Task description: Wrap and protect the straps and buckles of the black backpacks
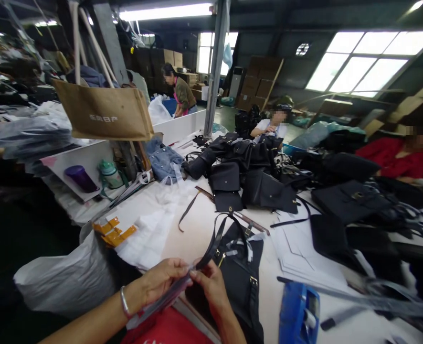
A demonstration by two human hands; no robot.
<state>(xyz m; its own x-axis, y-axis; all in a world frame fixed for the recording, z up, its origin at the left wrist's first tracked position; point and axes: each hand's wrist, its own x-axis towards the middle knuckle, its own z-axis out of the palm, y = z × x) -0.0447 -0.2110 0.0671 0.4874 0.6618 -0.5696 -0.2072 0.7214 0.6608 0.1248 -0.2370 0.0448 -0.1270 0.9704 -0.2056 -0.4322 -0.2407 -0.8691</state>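
Both hands meet at the table's front edge around a long black strap (208,255). My left hand (166,277) pinches the strap where clear plastic film covers it, and the wrapped end hangs down to the lower left. Close beside it, my right hand (209,282) closes its fingers on the same strap. The strap loops up over a black bag (235,277) with gold buckles, which lies on the table just right of my hands. Small bits of clear film stick to the bag's upper part.
Black bags (226,184) are piled at the back. White paper sheets (301,253) and a blue tape dispenser (297,313) lie to the right. Orange pieces (114,231) are at the left. A brown bag (104,112) hangs at the upper left. Other people work beyond.
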